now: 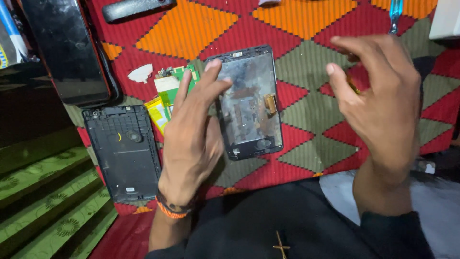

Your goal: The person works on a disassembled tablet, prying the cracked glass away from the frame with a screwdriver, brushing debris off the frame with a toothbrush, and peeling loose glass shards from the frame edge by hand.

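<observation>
Lying on the left is a black back cover [125, 151]. Next, the left hand [191, 139], fingers spread loose, steadies the opened phone frame [250, 103] on the red cloth [306, 72]. The right hand [378, 96] hovers open, seemingly pinching something small and gold; placing it looks like it needs care.

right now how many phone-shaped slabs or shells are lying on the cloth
3: a dark phone top left, a black back shell lower left, an opened screen frame by the left hand. More may be hidden.

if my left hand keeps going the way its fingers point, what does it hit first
The left hand points up and slightly right, its fingertips already over the left edge of the opened phone frame. Going straight on, it would likely meet that frame's upper left corner first, though its height above the frame is unclear.
</observation>
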